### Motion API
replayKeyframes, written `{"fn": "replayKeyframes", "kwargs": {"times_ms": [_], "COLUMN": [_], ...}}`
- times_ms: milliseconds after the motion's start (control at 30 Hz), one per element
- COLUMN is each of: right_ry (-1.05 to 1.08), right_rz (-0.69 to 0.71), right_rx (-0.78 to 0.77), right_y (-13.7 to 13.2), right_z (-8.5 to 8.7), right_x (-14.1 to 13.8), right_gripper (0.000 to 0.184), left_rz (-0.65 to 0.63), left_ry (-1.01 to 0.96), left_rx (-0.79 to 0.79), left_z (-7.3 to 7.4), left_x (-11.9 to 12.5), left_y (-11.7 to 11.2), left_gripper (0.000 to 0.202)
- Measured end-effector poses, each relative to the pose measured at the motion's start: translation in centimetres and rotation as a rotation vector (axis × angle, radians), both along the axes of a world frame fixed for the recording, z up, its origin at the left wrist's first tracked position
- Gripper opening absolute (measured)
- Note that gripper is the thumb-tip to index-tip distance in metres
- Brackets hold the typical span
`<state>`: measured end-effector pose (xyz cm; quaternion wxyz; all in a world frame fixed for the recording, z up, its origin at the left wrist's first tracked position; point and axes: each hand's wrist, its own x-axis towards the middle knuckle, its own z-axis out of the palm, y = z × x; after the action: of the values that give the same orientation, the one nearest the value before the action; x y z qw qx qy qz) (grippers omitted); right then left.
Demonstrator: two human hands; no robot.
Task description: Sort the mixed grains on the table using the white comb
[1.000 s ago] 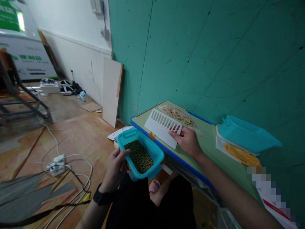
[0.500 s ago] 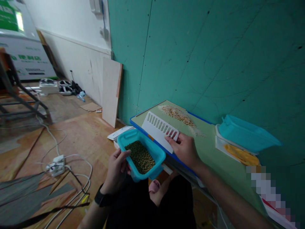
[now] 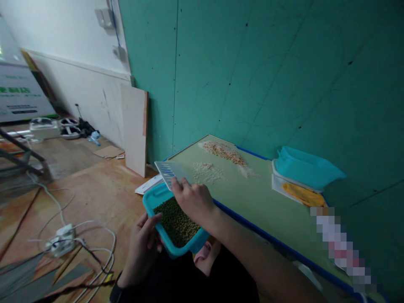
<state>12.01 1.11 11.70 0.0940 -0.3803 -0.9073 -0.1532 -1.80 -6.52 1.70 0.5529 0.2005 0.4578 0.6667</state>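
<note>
My left hand [image 3: 146, 236] grips the near left side of a turquoise plastic tub [image 3: 186, 248], thumb over its rim. Small round green and tan beans [image 3: 176, 221] fill its lower part. My right hand [image 3: 195, 201] is closed on a white slotted plastic scraper [image 3: 181, 169], which slants over the tub's far rim and the table edge. The hand covers the tub's far right side. On the pale green tabletop [image 3: 246, 195] lie a small patch of pale grains [image 3: 208, 171] and, farther back, a heap of tan beans [image 3: 222, 151].
At the table's right end, a second turquoise tub [image 3: 309, 166] stands by the wall beside a yellow cloth [image 3: 303, 193]. A board [image 3: 134, 130] leans on the wall. A power strip [image 3: 63, 240] with loose cables lies on the floor at left.
My right hand has swung the scraper left and turned it over the tub. The pale grain patch behind it has come into view. My left hand still holds the tub; the view has shifted right.
</note>
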Motion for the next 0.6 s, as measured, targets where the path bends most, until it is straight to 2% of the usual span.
{"fn": "replayKeyframes", "kwargs": {"times_ms": [100, 233, 400, 600], "right_ry": [0.001, 0.019, -0.001, -0.029], "right_rz": [-0.027, -0.066, -0.118, -0.179], "right_rx": [0.015, -0.007, -0.051, -0.149], "right_y": [0.1, -0.5, -1.3, -1.6], "right_z": [0.0, 0.5, 1.4, 2.1], "right_x": [-1.2, -0.2, 3.6, 8.8], "right_gripper": [0.044, 0.043, 0.044, 0.053], "left_rz": [0.042, 0.058, 0.03, 0.046], "left_ry": [-0.009, 0.022, 0.111, 0.118], "left_rx": [-0.043, -0.085, -0.086, -0.058], "left_z": [-0.2, -0.1, -0.3, -1.2], "left_x": [0.1, 0.1, -0.3, -0.8], "left_y": [-0.6, -1.1, -1.3, -1.5], "left_gripper": [0.034, 0.03, 0.024, 0.03]}}
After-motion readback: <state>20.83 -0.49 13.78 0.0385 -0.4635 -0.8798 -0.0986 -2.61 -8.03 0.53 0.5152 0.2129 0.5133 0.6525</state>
